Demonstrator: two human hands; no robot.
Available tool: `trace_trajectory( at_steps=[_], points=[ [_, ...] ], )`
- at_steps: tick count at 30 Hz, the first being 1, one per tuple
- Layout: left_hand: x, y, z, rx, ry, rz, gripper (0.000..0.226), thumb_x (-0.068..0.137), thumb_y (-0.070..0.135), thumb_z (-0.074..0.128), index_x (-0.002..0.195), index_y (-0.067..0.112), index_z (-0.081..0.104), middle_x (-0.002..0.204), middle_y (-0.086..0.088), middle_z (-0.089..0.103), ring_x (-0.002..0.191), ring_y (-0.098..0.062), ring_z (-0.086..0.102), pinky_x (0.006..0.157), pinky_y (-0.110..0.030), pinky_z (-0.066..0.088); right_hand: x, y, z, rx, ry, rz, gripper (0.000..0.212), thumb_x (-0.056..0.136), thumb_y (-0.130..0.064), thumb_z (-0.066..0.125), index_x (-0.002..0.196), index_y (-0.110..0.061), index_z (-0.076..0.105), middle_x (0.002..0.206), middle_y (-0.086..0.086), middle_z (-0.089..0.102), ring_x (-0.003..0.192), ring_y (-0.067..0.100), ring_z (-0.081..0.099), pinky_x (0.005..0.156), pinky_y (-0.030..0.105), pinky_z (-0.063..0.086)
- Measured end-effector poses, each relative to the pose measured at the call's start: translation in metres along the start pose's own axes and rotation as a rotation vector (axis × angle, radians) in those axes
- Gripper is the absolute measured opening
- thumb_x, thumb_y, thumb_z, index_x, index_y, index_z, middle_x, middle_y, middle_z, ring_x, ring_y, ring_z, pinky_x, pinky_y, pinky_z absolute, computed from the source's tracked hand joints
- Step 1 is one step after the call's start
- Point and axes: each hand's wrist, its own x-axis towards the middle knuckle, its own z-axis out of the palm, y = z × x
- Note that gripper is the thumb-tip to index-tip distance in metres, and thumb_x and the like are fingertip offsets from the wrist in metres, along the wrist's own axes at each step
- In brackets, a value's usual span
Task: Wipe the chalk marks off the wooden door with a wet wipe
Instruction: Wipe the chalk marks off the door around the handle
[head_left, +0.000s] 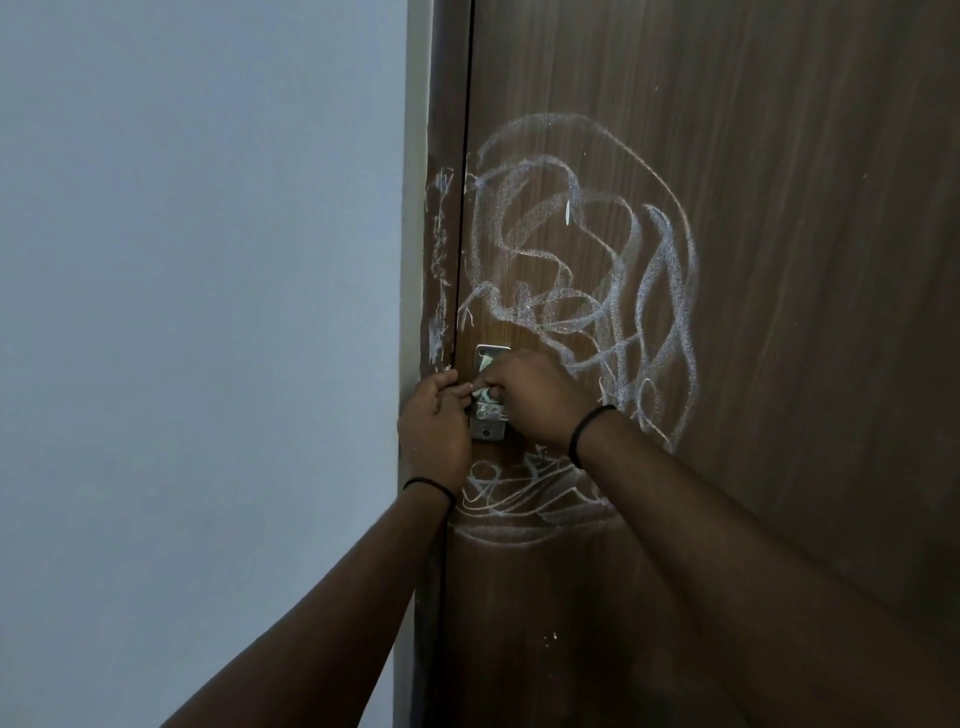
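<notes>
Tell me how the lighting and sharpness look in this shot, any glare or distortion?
Head view: dim overall, darkest bottom right; a bright glare spot on the metal lock plate above both hands; chalk marks read sharp and clear; wide-angle bend shows in the leaning door edge.

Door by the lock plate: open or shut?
Shut, as far as visible: door sits flush with the frame, only a thin dark seam between. Hands cover the lock plate; latch unseen.

Both hands cover the middle of the metal lock plate (491, 400); whatever they pinch is too small to identify. Door (779, 260) cut off at top, right, bottom.
</notes>
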Motion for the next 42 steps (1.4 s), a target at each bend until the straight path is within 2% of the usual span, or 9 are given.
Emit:
trace_trajectory(
  at_steps=[5,11,14,17,21,25,30,36,42],
  points=[
    [-0.004,0.000,-0.001,-0.003,-0.010,0.012,0.027,0.099,0.008,0.043,0.116,0.014,0.063,0.107,-0.004,0.071,0.102,-0.014,0.067,0.097,-0.043,0.054,-0.019,0.026,-0.016,0.247,-0.055,0.082,0.022,0.095,-0.006,0.058,0.104,-0.016,0.076,0.101,-0.001,0.068,0.082,0.008,0.057,0.077,0.034,0.049],
    [-0.004,-0.006,0.000,0.036,-0.003,0.022,0.027,0.098,0.014,0.044,0.118,0.018,0.063,0.108,0.000,0.071,0.102,-0.013,0.067,0.096,-0.043,0.054,-0.016,0.006,-0.003,0.292,0.034,0.060,0.022,0.091,-0.001,0.060,0.100,-0.013,0.076,0.125,0.006,0.066,0.115,0.020,0.059,0.101,0.035,0.047],
    [-0.004,-0.009,-0.004,0.082,-0.001,0.044,0.028,0.098,0.019,0.046,0.118,0.021,0.065,0.110,0.001,0.071,0.103,-0.014,0.067,0.093,-0.043,0.056,-0.014,-0.005,0.008,0.377,0.083,0.048,0.032,0.089,0.003,0.058,0.101,-0.022,0.074,0.109,-0.001,0.072,0.100,0.016,0.065,0.088,0.038,0.055],
    [-0.003,-0.008,-0.004,0.010,-0.016,-0.003,0.027,0.098,0.014,0.046,0.118,0.017,0.064,0.106,0.001,0.073,0.099,-0.011,0.070,0.092,-0.041,0.057,-0.019,0.005,0.011,0.532,0.203,0.127,0.033,0.084,-0.004,0.070,0.111,-0.023,0.066,0.109,-0.005,0.068,0.096,0.008,0.062,0.085,0.028,0.054],
    [-0.003,-0.010,-0.001,0.001,-0.013,0.007,0.026,0.099,0.013,0.043,0.114,0.022,0.062,0.107,-0.001,0.072,0.098,-0.010,0.070,0.089,-0.034,0.057,-0.024,0.012,0.010,0.476,0.219,0.254,0.014,0.081,-0.020,0.078,0.094,-0.016,0.074,0.095,0.001,0.069,0.082,0.012,0.062,0.075,0.032,0.053],
    [-0.003,-0.011,0.001,-0.005,0.002,0.009,0.028,0.099,0.012,0.042,0.120,0.015,0.061,0.108,-0.002,0.072,0.099,-0.010,0.069,0.087,-0.030,0.056,-0.019,0.004,0.003,0.390,0.198,0.231,0.005,0.081,-0.020,0.079,0.085,-0.018,0.077,0.084,-0.001,0.073,0.076,0.010,0.065,0.070,0.030,0.055],
    [-0.002,-0.013,0.001,-0.025,0.011,0.005,0.027,0.098,0.012,0.044,0.118,0.018,0.062,0.106,0.001,0.072,0.099,-0.009,0.069,0.087,-0.031,0.056,-0.017,-0.003,0.005,0.300,0.185,0.214,0.003,0.086,-0.017,0.073,0.083,-0.017,0.072,0.083,0.001,0.070,0.074,0.014,0.061,0.059,0.025,0.045],
    [0.001,-0.011,-0.003,-0.019,-0.021,-0.011,0.022,0.095,0.017,0.050,0.099,0.034,0.063,0.105,0.002,0.073,0.099,-0.012,0.070,0.090,-0.040,0.057,-0.037,0.034,-0.012,0.444,0.089,0.277,0.008,0.084,-0.013,0.075,0.091,-0.015,0.075,0.090,0.001,0.073,0.078,0.014,0.067,0.070,0.034,0.058],
    [-0.002,-0.009,0.003,0.022,0.007,-0.012,0.021,0.097,0.016,0.049,0.107,0.028,0.063,0.107,0.003,0.072,0.103,-0.016,0.067,0.095,-0.044,0.055,-0.052,0.054,-0.019,0.492,0.104,0.342,0.009,0.080,-0.008,0.078,0.089,-0.010,0.077,0.084,-0.003,0.072,0.074,0.013,0.068,0.069,0.033,0.056]
  ],
)
